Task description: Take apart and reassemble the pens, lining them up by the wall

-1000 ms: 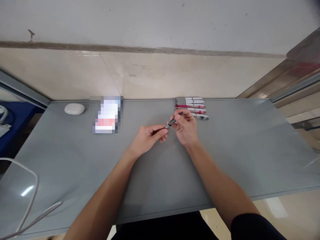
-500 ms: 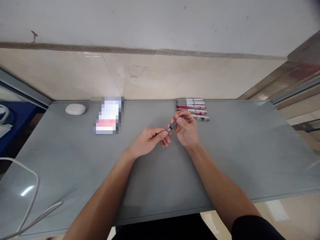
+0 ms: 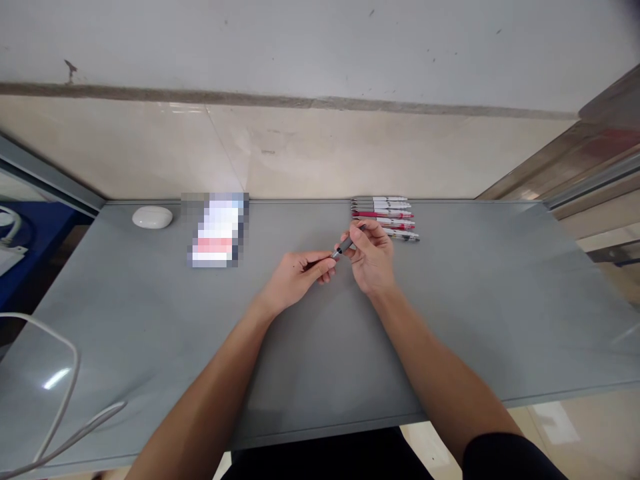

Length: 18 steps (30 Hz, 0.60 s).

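Between both hands, over the middle of the grey table, a pen with a dark grey grip is held at a slant. My left hand pinches its lower left end between thumb and fingers. Around the dark upper right part, the fingers of my right hand are closed. Just beyond the right hand lies a row of several pens, white with grey, red and black parts; that hand partly covers the nearer ones.
A white computer mouse sits at the back left. Right of it a blurred phone-like screen lies on the table. A pale cable loops over the left front corner. A tiled wall bounds the back edge.
Both hands have shifted slightly left and away from me with the pen between them. The row of pens, the mouse and the screen lie as before.
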Available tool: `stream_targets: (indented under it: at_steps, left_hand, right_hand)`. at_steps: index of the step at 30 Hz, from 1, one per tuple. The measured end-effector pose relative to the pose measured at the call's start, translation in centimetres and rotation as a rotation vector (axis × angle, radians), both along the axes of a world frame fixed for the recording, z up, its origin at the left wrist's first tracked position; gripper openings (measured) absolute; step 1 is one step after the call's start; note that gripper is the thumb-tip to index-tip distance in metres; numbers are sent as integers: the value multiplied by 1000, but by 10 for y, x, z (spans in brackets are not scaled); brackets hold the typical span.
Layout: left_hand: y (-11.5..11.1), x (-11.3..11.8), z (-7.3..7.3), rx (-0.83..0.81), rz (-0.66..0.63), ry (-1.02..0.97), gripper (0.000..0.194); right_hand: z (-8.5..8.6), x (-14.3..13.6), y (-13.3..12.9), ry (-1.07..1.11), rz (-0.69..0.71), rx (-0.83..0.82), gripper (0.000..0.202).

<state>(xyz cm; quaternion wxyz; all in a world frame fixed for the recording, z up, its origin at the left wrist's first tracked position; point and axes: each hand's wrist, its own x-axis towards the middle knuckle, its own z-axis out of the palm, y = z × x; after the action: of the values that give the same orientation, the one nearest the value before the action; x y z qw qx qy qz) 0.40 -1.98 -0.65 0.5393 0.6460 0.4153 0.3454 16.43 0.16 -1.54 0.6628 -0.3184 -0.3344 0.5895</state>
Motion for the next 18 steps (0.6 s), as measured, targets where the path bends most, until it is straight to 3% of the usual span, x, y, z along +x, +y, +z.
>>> stream_targets:
  at_steps: [9, 18]
  left_hand:
    - [-1, -6, 7, -110, -201, -86, 34]
    - [-2, -3, 2, -29, -54, -39, 31]
  right_hand:
    - [-2, 6, -1, 17, 156, 36, 23]
    - [-1, 3, -1, -21, 60, 4, 23]
